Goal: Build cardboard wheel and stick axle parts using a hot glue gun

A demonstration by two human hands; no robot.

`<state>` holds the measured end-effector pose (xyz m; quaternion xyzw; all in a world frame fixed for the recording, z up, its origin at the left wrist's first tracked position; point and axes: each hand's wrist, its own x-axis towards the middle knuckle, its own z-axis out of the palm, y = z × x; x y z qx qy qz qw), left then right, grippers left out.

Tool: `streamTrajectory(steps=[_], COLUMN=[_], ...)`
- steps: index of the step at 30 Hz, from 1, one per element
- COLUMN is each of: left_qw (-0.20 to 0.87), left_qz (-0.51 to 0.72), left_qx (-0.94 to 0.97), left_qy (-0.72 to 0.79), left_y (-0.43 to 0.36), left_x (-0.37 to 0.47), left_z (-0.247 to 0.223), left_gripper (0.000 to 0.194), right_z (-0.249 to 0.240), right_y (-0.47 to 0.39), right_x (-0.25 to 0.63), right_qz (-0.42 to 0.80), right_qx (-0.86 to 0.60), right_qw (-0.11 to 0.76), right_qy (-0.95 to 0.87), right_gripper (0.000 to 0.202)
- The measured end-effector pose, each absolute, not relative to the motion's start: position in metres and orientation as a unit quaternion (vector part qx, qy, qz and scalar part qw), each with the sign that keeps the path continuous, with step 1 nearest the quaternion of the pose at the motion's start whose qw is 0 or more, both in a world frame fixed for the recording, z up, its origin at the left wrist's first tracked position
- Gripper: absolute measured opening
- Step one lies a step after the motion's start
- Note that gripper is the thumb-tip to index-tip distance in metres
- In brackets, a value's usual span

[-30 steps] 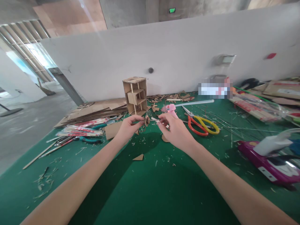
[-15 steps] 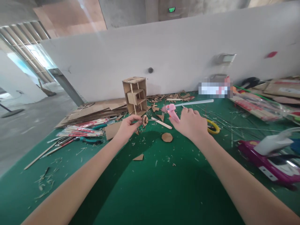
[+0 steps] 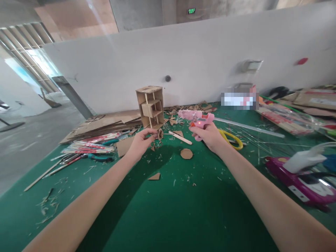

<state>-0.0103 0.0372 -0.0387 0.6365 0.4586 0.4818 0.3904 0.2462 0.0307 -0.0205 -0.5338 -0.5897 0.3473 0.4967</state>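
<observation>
My left hand (image 3: 143, 140) pinches a small round cardboard piece (image 3: 160, 134) with a thin stick pointing right from it. My right hand (image 3: 207, 134) is wrapped round the grip of a pink glue gun (image 3: 198, 118). Its nozzle points left, a small light glows on its side, and a long clear glue stick (image 3: 249, 127) sticks out behind. Below and between the hands lies a cardboard disc (image 3: 186, 154). A flat wooden stick (image 3: 180, 138) rests just above the disc. Behind my left hand stands a cardboard shelf tower (image 3: 150, 107).
Cardboard sheets (image 3: 105, 124), bundled sticks (image 3: 88, 147) and teal-handled pliers (image 3: 101, 158) lie at left. Yellow-handled scissors (image 3: 237, 141) are beside my right wrist. A magenta device (image 3: 296, 182) is at right, packaged sticks (image 3: 285, 119) behind it. Scraps dot the green table (image 3: 168, 217).
The glue gun has turned in my right hand from a downward tilt to nearly level, its body now in full view. My left hand has barely moved, still pinching the round piece.
</observation>
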Motion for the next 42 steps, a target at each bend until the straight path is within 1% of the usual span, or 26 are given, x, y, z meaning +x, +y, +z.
streamTrajectory(steps=[3, 6, 9, 20, 30, 38, 42], left_qw=[0.398, 0.401, 0.407, 0.428, 0.476, 0.507, 0.517], left_qz=[0.48, 0.486, 0.483, 0.47, 0.488, 0.491, 0.486], left_qx=[0.63, 0.626, 0.628, 0.635, 0.61, 0.584, 0.587], left_qy=[0.462, 0.459, 0.454, 0.44, 0.403, 0.4, 0.39], left_y=[0.038, 0.038, 0.037, 0.039, 0.038, 0.035, 0.035], left_x=[-0.011, -0.011, -0.011, -0.012, -0.011, -0.01, -0.012], left_z=[-0.039, -0.038, -0.038, -0.043, -0.043, -0.04, -0.039], left_gripper=[0.027, 0.027, 0.026, 0.024, 0.025, 0.028, 0.029], right_z=[-0.009, -0.002, 0.001, -0.014, -0.013, -0.004, -0.002], right_y=[0.016, 0.007, 0.004, 0.012, 0.011, 0.004, 0.003], right_x=[0.246, 0.245, 0.242, 0.241, 0.241, 0.236, 0.238], right_qz=[0.406, 0.395, 0.378, 0.365, 0.358, 0.422, 0.467], right_qx=[-0.487, -0.472, -0.483, -0.467, -0.479, -0.481, -0.475], right_qw=[0.438, 0.39, 0.367, 0.356, 0.354, 0.362, 0.339], right_qy=[-0.637, -0.685, -0.7, -0.723, -0.719, -0.677, -0.664], right_gripper=[0.03, 0.029, 0.027, 0.031, 0.029, 0.026, 0.03])
